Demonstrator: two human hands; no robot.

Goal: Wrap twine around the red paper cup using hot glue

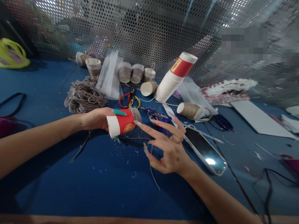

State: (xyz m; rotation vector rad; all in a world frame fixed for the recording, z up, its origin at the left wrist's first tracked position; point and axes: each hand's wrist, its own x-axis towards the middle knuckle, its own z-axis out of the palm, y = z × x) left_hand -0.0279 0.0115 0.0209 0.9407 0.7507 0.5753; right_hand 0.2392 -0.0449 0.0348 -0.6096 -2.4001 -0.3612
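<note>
My left hand (pixel 99 119) is closed around a red and white paper cup (pixel 123 122), which lies on its side in the air with its white rim to the left. Grey cord (pixel 135 114) is wound in rings around the cup's base end. My right hand (pixel 167 144) has its fingers apart, and the index fingertip meets the edge of the wound cord. A loose length of grey cord (pixel 153 169) runs below the cup and past the right thumb. Behind the right fingers lies a blue glue gun (pixel 161 115), partly hidden.
A heap of grey cord (pixel 85 95) sits left. Several cord-wrapped cups (pixel 125 72) line the back near a leaning stack of paper cups (pixel 171 82). Scissors (pixel 129 101) lie behind the held cup. A phone (pixel 206 151) rests right. Perforated metal (pixel 140 28) borders the blue table (pixel 93 193).
</note>
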